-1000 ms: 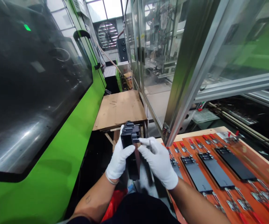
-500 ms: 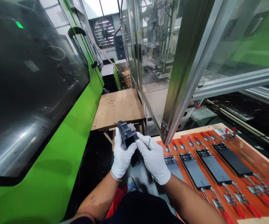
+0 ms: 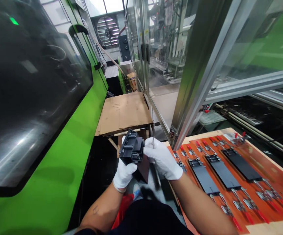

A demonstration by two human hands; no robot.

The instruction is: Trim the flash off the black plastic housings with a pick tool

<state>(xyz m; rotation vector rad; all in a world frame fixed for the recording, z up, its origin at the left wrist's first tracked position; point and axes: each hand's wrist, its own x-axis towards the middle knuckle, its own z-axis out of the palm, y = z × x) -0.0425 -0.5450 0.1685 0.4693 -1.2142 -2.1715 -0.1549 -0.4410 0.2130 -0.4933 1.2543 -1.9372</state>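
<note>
Slanting down lengthwise, the black part rests in the left hand.

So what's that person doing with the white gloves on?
A person is working with both hands. The left hand holds a black plastic part, and the right hand holds a thin metal pick right beside it. Next to them, an orange board holds black plates under red-handled clamps.
</note>
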